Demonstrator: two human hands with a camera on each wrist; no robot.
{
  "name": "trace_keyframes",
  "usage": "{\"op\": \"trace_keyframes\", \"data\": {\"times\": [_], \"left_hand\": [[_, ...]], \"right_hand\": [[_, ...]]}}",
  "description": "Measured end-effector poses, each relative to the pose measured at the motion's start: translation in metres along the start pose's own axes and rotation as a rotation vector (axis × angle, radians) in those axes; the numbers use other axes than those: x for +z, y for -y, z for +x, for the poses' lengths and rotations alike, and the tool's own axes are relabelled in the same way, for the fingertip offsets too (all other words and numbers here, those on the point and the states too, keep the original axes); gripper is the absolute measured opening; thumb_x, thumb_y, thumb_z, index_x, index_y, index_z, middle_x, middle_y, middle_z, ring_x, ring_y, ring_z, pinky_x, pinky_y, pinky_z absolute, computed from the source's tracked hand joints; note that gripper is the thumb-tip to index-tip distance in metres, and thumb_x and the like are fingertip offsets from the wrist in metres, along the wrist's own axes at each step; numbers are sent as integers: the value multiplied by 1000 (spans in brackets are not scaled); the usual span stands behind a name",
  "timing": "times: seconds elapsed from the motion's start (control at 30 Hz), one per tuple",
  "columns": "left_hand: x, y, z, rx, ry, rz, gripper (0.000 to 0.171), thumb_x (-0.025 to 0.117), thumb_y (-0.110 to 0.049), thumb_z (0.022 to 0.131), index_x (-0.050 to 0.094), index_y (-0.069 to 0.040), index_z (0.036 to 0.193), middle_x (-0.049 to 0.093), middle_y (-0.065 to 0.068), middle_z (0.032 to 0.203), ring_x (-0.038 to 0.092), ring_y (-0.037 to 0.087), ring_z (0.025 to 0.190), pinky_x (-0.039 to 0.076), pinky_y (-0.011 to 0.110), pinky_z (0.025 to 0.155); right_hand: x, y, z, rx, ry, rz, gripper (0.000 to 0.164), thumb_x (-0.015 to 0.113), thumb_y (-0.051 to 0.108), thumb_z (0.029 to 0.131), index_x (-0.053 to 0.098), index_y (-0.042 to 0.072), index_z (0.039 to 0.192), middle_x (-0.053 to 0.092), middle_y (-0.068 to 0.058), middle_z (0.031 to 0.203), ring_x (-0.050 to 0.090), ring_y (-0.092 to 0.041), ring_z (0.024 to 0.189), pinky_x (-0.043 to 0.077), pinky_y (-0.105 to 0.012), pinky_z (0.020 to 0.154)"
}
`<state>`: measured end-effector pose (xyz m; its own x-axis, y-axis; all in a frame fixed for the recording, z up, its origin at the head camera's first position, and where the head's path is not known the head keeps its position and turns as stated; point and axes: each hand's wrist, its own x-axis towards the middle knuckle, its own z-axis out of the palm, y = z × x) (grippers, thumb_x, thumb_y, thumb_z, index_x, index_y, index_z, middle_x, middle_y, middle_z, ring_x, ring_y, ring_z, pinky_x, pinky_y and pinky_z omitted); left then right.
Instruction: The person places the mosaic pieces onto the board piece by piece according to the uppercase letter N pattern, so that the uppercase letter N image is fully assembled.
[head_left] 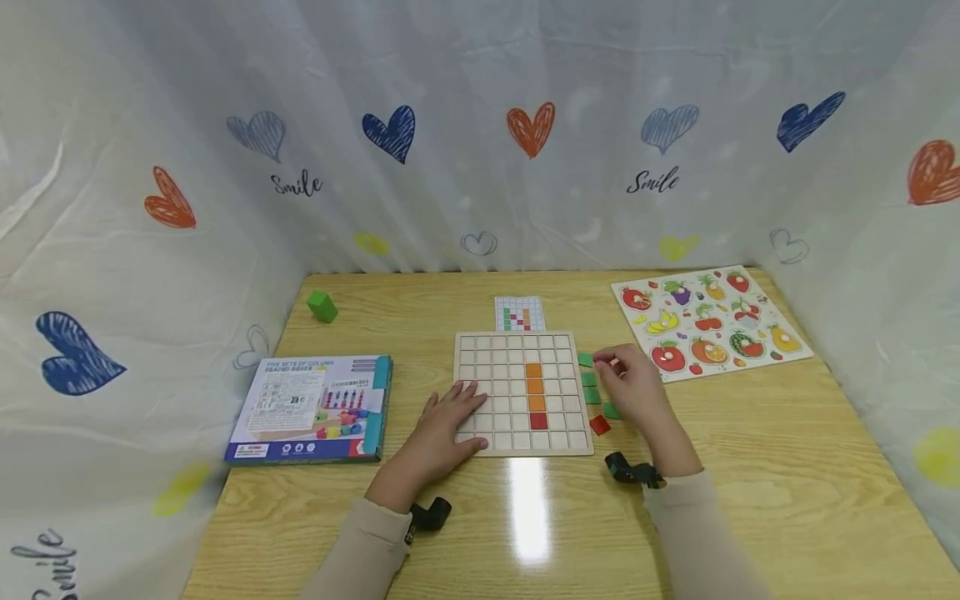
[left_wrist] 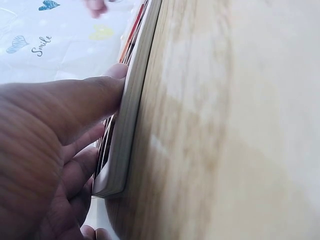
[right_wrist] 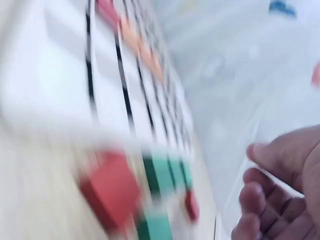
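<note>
Background: white curtain (head_left: 450, 192), heart prints; wood-grain worktop (head_left: 787, 500) below. Left to right:
- Boxed toy set (head_left: 307, 408), flat; green block (head_left: 322, 307) behind it.
- Left hand (head_left: 446, 429): fingers spread, resting on left part of gridded board (head_left: 555, 387), thumb at near edge.
- Board mid-worktop; three orange tiles (head_left: 535, 386) in column, red tile (head_left: 538, 421) at near end. Pattern card (head_left: 519, 313) at far edge.
- Loose green tiles (head_left: 592, 397) and loose red tile (head_left: 599, 425) along board's right side.
- Right hand (head_left: 637, 387) above them: fingers loosely curled, thumb apart, nothing visible between.
- Fruit puzzle (head_left: 720, 329), far right.
</note>
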<state>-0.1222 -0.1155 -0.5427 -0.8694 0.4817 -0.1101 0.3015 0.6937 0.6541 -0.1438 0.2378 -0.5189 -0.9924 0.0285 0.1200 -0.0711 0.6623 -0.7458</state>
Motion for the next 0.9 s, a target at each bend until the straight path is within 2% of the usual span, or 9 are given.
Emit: {"op": "trace_keyframes", "data": {"times": [0.13, 0.3, 0.67, 0.8, 0.9], "left_hand": [[1, 0, 0, -8, 0, -5, 72, 80, -30, 101, 51, -17, 165, 33, 4, 179, 19, 31, 170, 5, 63, 138], [1, 0, -1, -18, 1, 0, 73, 80, -32, 101, 50, -20, 166, 31, -1, 180, 17, 28, 171, 4, 61, 139], [1, 1, 1, -22, 0, -2, 73, 80, -33, 101, 49, -22, 166, 31, -2, 180, 17, 27, 171, 4, 60, 139], [1, 2, 1, -20, -2, -4, 73, 80, -33, 101, 49, -22, 166, 31, -2, 180, 17, 27, 171, 4, 60, 139], [2, 2, 1, -19, -4, -3, 73, 80, -33, 101, 50, -22, 166, 32, -2, 180, 17, 27, 171, 4, 60, 139]], "right_hand": [[-17, -26, 19, 65, 105, -116, 35, 56, 10, 110, 68, 2, 142, 63, -23, 133, 56, -29, 93, 50, -37, 76], [-21, -35, 30, 76, 209, -185, 42, 60, 11, 108, 63, 4, 150, 60, -25, 138, 56, -32, 102, 50, -43, 87], [-16, -37, 35, 78, 242, -184, 34, 65, 18, 109, 72, 7, 139, 59, -23, 137, 59, -39, 113, 53, -60, 97], [-14, -38, 35, 93, 225, -185, 29, 65, 18, 108, 73, 4, 133, 59, -23, 135, 60, -38, 112, 54, -58, 97], [-13, -39, 35, 106, 214, -172, 26, 67, 17, 107, 72, 2, 129, 60, -22, 133, 58, -35, 107, 53, -52, 94]]}}
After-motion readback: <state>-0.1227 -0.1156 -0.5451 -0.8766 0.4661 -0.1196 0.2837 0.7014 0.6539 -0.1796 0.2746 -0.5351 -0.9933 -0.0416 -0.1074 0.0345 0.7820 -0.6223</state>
